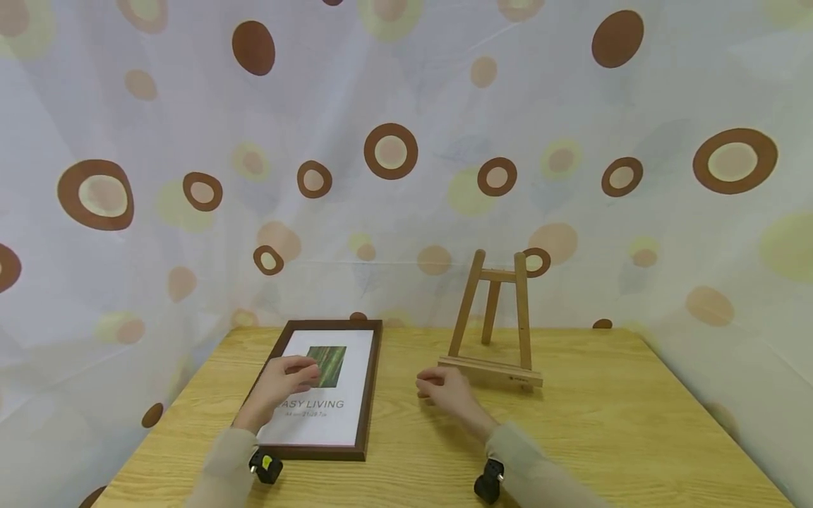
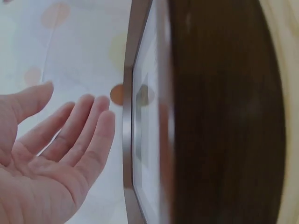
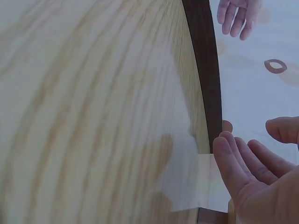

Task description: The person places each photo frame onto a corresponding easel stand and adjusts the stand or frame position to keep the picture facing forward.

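Note:
A dark brown picture frame [image 1: 353, 356] lies flat on the table, its white insert bearing a small green picture and the words "EASY LIVING". Above its left side hovers my left hand [image 1: 286, 384], empty, with fingers loosely bent. In the left wrist view that hand [image 2: 60, 154] shows its palm, the fingers apart from the frame's brown edge [image 2: 224, 112]. My right hand [image 1: 452, 395] is empty too, held over the table just in front of the left end of a small wooden easel [image 1: 492, 368]. Its fingers [image 3: 231, 163] are relaxed in the right wrist view.
The light wooden table [image 1: 610, 423] ends at a hanging white cloth [image 1: 432, 204] with brown and yellow spots, behind and at both sides. The easel stands upright at the back, right of the frame. Each wrist wears a small black camera [image 1: 265, 466].

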Demonstrator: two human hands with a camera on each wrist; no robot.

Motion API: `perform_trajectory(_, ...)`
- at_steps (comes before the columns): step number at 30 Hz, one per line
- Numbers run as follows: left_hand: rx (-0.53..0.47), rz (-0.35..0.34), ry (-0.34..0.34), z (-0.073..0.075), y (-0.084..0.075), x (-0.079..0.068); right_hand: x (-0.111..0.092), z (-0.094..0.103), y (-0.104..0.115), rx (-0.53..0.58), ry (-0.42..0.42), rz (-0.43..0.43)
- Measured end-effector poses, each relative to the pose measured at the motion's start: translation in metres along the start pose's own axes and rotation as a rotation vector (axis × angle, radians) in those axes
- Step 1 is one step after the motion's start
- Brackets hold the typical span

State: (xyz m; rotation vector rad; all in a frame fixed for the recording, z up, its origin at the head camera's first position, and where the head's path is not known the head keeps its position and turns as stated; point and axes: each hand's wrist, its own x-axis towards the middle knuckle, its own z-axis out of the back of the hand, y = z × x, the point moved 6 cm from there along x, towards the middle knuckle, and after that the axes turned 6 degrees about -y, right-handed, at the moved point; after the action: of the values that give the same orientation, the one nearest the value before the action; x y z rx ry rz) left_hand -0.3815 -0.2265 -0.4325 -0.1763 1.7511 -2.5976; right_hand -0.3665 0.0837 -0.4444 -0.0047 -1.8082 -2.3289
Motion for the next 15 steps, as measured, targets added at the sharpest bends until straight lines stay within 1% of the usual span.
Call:
perform_trajectory(4, -0.023, 0.039, 0.022, 0.01, 0.005, 0.002, -0.002, -0.006, 0.001, 0.012, 0.014, -0.009)
perform_trajectory(8, -0.036, 0.052, 0.022, 0.026, 0.011, 0.004, -0.002, -0.014, 0.0, 0.048, 0.032, -0.026)
perform_trajectory(13, -0.157, 0.106, 0.069, 0.048, 0.028, 0.005, -0.001, -0.024, -0.006, 0.153, 0.062, -0.088)
perform_trajectory(15, -0.223, 0.131, 0.082, 0.057, 0.036, 0.004, -0.001, -0.026, -0.008, 0.192, 0.066, -0.113)
